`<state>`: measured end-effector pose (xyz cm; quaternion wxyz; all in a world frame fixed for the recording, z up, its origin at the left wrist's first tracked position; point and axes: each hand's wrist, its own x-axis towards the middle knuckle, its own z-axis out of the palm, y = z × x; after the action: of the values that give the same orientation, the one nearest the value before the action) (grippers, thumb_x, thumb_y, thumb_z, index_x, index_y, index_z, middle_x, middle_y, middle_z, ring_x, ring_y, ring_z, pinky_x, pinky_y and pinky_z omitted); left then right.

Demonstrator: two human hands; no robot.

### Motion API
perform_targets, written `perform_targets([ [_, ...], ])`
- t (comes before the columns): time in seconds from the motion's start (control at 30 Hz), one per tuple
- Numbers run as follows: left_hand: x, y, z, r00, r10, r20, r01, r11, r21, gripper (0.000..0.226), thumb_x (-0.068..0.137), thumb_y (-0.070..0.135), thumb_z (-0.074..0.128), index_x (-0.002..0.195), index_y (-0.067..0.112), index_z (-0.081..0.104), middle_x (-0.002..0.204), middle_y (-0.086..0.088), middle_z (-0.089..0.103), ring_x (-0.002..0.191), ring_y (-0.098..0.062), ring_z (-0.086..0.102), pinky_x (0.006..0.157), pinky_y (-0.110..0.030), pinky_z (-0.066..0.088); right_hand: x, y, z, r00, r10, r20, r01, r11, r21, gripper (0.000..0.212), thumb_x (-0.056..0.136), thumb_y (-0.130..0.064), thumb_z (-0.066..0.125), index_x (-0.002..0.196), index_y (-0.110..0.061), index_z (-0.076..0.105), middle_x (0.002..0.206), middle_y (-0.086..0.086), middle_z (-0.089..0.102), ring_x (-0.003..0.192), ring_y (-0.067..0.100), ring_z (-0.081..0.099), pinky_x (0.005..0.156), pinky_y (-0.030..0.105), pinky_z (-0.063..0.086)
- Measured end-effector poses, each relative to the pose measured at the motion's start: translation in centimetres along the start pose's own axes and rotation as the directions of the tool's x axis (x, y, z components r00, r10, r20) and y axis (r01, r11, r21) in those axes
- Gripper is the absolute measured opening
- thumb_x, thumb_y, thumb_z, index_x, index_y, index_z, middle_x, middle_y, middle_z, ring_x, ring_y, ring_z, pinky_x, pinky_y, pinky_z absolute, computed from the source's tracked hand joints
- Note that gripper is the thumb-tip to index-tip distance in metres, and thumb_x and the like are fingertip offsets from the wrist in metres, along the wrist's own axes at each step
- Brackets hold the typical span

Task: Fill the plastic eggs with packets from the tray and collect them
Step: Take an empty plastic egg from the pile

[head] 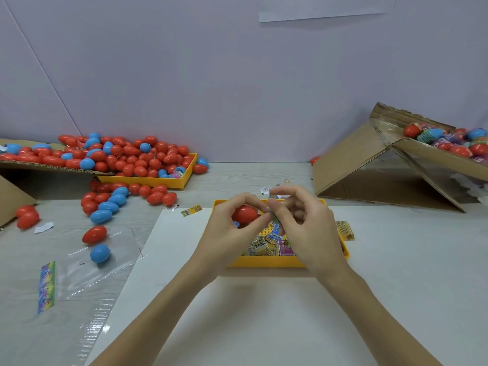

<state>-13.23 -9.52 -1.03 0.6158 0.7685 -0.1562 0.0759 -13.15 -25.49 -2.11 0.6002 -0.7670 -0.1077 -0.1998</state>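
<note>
My left hand [232,228] grips a red plastic egg [244,213] above the yellow tray [264,262] of small printed packets [266,244]. Right beside it, my right hand [303,225] pinches a packet [274,217] between thumb and fingers, at the egg's right end. Both hands hover over the tray's middle and hide much of it. Whether the egg is open is hidden by my fingers.
A heap of red and blue eggs [118,157] fills a second yellow tray [182,180] and cardboard at the back left, with loose eggs [105,204] spilling forward. A tilted cardboard box [369,165] at the right holds wrapped eggs [449,141]. Clear plastic wrap [87,273] lies at the left.
</note>
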Motion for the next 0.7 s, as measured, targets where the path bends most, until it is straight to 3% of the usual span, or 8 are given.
perform_targets([
  [0.1,0.1,-0.1,-0.2,0.997,-0.014,-0.075,0.015,1.0,0.011,0.009,0.092,0.017,0.077,0.088,0.023,0.071,0.087,0.01,0.069,0.081,-0.011,0.068,0.07,-0.017,0.053,0.2,-0.3,-0.1,0.983,0.172,0.062,-0.181,0.967,0.181,0.024,0.094,-0.034,0.07,0.114,-0.022,0.068,0.083,-0.004,0.077,0.066,0.008,0.072,0.06,0.017,0.054],
  [0.17,0.2,-0.2,-0.5,0.994,0.032,-0.107,-0.02,0.993,0.114,0.012,0.091,0.012,0.075,0.089,0.022,0.07,0.088,0.012,0.069,0.083,-0.009,0.066,0.069,-0.018,0.053,0.3,-0.3,-0.3,0.956,0.258,0.141,-0.287,0.921,0.263,0.02,0.092,-0.028,0.074,0.109,-0.019,0.074,0.088,-0.002,0.079,0.078,0.006,0.073,0.065,0.017,0.056],
  [0.33,0.3,-0.6,-1.0,0.992,0.1,-0.07,-0.078,0.959,0.271,0.014,0.092,0.015,0.075,0.096,0.027,0.07,0.095,0.015,0.07,0.096,-0.006,0.065,0.076,-0.018,0.052,0.2,0.4,-0.7,0.932,0.315,0.181,-0.353,0.901,0.252,0.009,0.091,-0.015,0.076,0.099,-0.012,0.078,0.09,0.004,0.079,0.085,0.011,0.073,0.07,0.019,0.057],
  [0.4,0.4,-0.8,-1.3,1.0,0.021,0.013,-0.023,0.979,0.204,0.02,0.096,0.022,0.071,0.112,0.033,0.068,0.102,0.015,0.068,0.092,-0.005,0.066,0.076,-0.017,0.052,0.3,0.5,-0.7,0.94,0.315,0.13,-0.337,0.919,0.207,0.008,0.093,-0.014,0.073,0.1,-0.013,0.077,0.092,0.007,0.078,0.086,0.014,0.073,0.068,0.02,0.057],
  [0.47,0.5,-0.6,-1.4,0.988,-0.108,0.113,0.109,0.994,-0.007,0.032,0.103,0.019,0.06,0.131,0.034,0.064,0.098,0.007,0.063,0.072,-0.004,0.062,0.065,-0.014,0.048,0.4,0.7,-0.7,0.954,0.289,0.079,-0.298,0.944,0.142,0.007,0.096,-0.013,0.07,0.098,-0.017,0.075,0.091,0.007,0.076,0.085,0.017,0.072,0.07,0.025,0.059],
  [0.53,0.7,-0.6,-1.6,0.981,-0.12,0.152,0.133,0.988,-0.074,0.037,0.106,0.013,0.054,0.139,0.029,0.06,0.093,-0.003,0.061,0.064,-0.007,0.056,0.059,-0.012,0.044,0.6,0.8,-0.7,0.966,0.255,0.036,-0.258,0.961,0.096,0.008,0.098,-0.014,0.067,0.096,-0.019,0.073,0.086,0.004,0.075,0.077,0.014,0.068,0.074,0.03,0.059],
  [0.63,0.7,-0.6,-1.3,0.988,-0.086,0.131,0.103,0.986,-0.131,0.038,0.095,0.013,0.07,0.131,0.018,0.056,0.106,-0.01,0.071,0.076,-0.014,0.071,0.066,-0.021,0.055,0.6,0.8,-0.8,0.976,0.217,0.004,-0.216,0.975,0.052,0.007,0.098,-0.018,0.067,0.096,-0.017,0.074,0.08,-0.002,0.073,0.069,0.006,0.064,0.074,0.032,0.058],
  [0.7,0.7,-0.7,-1.2,0.992,-0.083,0.095,0.1,0.977,-0.19,0.037,0.086,0.019,0.077,0.116,0.008,0.058,0.1,-0.012,0.076,0.078,-0.021,0.076,0.068,-0.024,0.058,0.5,0.8,-0.8,0.982,0.19,-0.005,-0.19,0.981,0.023,0.009,0.098,-0.022,0.068,0.095,-0.016,0.075,0.077,-0.005,0.072,0.067,0.004,0.064,0.072,0.03,0.057],
])
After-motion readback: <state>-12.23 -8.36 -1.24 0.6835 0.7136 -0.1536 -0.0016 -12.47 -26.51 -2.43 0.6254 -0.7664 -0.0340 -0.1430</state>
